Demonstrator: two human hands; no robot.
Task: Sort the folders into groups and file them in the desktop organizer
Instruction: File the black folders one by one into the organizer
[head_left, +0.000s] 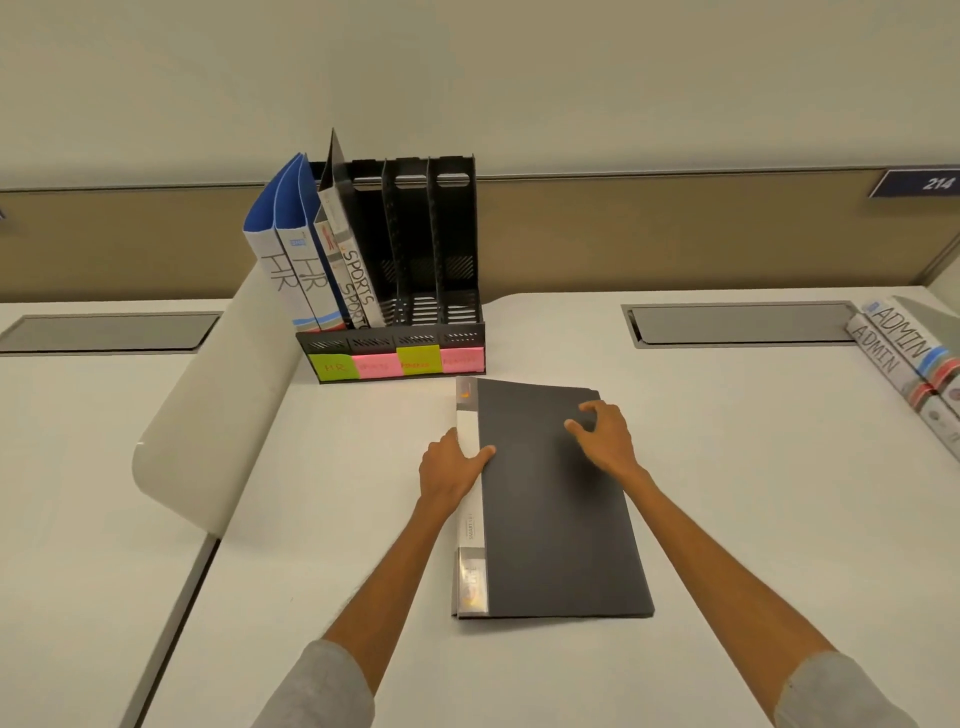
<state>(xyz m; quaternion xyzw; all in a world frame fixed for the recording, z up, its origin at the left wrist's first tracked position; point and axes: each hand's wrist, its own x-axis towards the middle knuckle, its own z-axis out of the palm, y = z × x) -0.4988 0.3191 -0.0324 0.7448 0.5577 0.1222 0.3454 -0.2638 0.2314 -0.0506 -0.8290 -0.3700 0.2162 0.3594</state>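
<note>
A dark grey folder (556, 514) with a white spine lies flat on the desk in front of me. My left hand (451, 467) grips its spine edge, thumb on the cover. Over the cover's upper part, my right hand (605, 434) has its fingers curled and spread, fingertips touching or just above it. Behind stands a black desktop organizer (452, 244) with coloured sticky labels (397, 362) on its front. Its left slots hold two blue HR folders (293, 260) and two SPORTS folders (348, 260). The two right slots hold nothing.
Two ADMIN folders (904, 348) lie stacked at the desk's right edge. A curved white divider panel (218, 415) rises on the left of the desk. Grey cable flaps (737, 322) sit in the desktop by the partition wall behind.
</note>
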